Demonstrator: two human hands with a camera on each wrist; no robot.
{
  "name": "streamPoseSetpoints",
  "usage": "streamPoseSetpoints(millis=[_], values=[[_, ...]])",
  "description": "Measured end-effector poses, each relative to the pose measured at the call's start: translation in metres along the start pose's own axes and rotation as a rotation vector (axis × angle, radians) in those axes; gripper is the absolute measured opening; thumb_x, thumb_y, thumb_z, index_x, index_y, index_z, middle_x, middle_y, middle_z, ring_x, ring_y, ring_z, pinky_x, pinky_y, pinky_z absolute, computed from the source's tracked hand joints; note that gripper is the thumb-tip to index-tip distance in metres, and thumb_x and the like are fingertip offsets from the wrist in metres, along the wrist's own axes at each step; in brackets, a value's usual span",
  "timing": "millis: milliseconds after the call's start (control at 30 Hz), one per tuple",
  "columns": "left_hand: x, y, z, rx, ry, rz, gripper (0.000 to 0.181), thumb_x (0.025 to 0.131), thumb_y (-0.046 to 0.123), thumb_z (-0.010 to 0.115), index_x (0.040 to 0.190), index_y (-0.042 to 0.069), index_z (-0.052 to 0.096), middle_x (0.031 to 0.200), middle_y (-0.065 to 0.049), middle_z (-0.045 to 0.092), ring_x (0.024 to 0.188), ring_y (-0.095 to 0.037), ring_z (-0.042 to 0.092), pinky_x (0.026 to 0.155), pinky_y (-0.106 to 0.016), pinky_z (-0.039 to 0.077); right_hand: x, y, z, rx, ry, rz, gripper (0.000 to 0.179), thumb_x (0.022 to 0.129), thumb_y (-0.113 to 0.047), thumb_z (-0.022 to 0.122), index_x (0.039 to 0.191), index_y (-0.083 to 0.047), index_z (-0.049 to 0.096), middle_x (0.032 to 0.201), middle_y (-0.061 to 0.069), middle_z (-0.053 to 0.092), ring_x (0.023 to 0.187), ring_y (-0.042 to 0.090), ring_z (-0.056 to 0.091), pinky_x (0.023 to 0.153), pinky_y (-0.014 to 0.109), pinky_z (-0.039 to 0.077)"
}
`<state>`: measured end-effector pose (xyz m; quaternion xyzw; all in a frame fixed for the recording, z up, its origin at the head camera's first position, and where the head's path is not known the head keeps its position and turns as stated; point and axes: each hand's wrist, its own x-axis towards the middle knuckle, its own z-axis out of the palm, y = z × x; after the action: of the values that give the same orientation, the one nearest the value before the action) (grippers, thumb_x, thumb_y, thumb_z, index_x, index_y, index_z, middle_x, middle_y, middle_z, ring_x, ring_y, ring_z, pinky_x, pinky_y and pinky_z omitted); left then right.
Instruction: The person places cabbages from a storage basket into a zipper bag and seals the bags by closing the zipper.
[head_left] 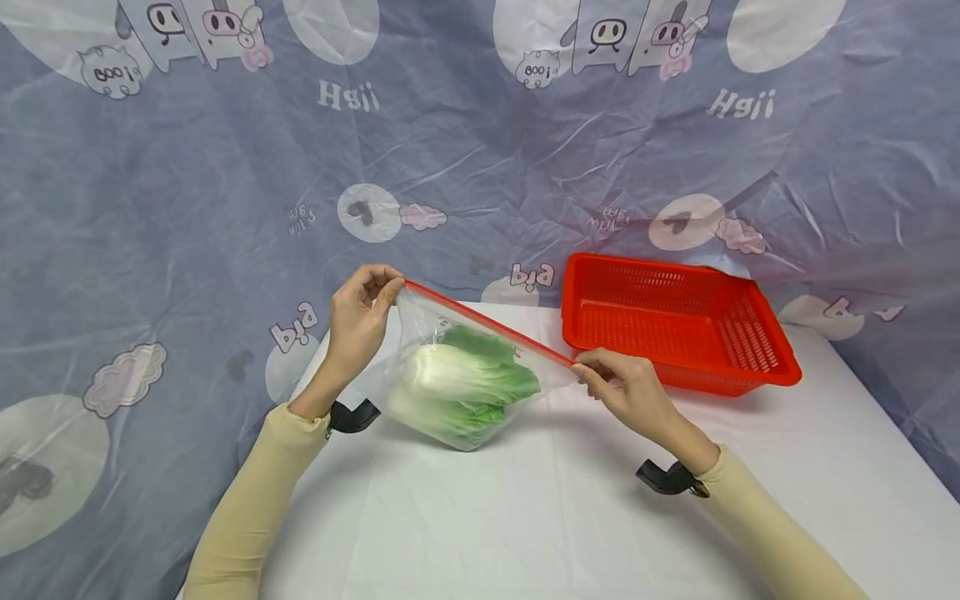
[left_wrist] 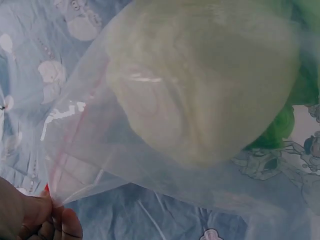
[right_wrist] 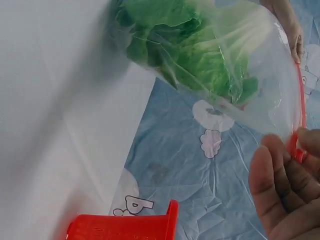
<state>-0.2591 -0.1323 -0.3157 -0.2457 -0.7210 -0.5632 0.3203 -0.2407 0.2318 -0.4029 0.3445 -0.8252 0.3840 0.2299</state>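
A clear zip bag (head_left: 553, 375) with a red zip strip along its top edge hangs tilted between both hands. Inside it lies a napa cabbage (head_left: 457, 375), white stalk toward the left, green leaves toward the right. My left hand (head_left: 358, 317) pinches the upper left corner between thumb and fingers. Lower down, my right hand (head_left: 626, 392) pinches the right end of the red strip. In the left wrist view the cabbage's pale base (left_wrist: 200, 85) fills the bag. Green leaves (right_wrist: 190, 50) show through the plastic in the right wrist view.
A red plastic basket (head_left: 776, 350) with perforated walls stands on the white-covered table (head_left: 480, 525), right of the bag. Behind hangs a blue-grey printed cloth (head_left: 465, 142), wrinkled and close to the table's back edge. Black wrist mounts (head_left: 663, 477) sit on both forearms.
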Motion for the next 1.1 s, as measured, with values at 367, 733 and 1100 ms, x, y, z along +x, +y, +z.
streamPoseSetpoints(millis=[367,733,1100], values=[[0.009,-0.006,-0.013,-0.067,0.032,-0.228,0.021,0.093,0.004,0.061,0.102,-0.014,0.059,0.089,-0.023,0.063,0.07,-0.018,0.061,0.07,-0.019,0.051,0.038,-0.002,0.008,0.524,0.029,0.567,0.032,0.092,-0.02,0.066,0.113,0.004,0.064,0.087,0.014,0.071,0.074,0.022,0.072,0.072,0.033,0.06],[0.014,-0.034,-0.032,-0.038,-0.018,-0.123,0.021,0.094,0.013,0.062,0.105,-0.004,0.06,0.093,-0.013,0.065,0.081,-0.021,0.061,0.076,-0.023,0.051,0.098,0.022,0.053,0.767,0.087,0.694,0.035,0.097,-0.006,0.055,0.125,0.014,0.05,0.104,0.012,0.063,0.089,0.013,0.069,0.089,0.032,0.054],[-0.047,-0.02,-0.006,0.033,-1.114,-0.204,0.003,0.093,0.019,0.065,0.092,0.016,0.065,0.089,-0.003,0.068,0.084,-0.012,0.064,0.079,-0.029,0.055,0.075,0.05,0.101,0.38,-0.018,0.76,0.024,0.096,0.001,0.053,0.115,0.013,0.059,0.105,0.025,0.058,0.078,0.017,0.064,0.085,0.039,0.056]])
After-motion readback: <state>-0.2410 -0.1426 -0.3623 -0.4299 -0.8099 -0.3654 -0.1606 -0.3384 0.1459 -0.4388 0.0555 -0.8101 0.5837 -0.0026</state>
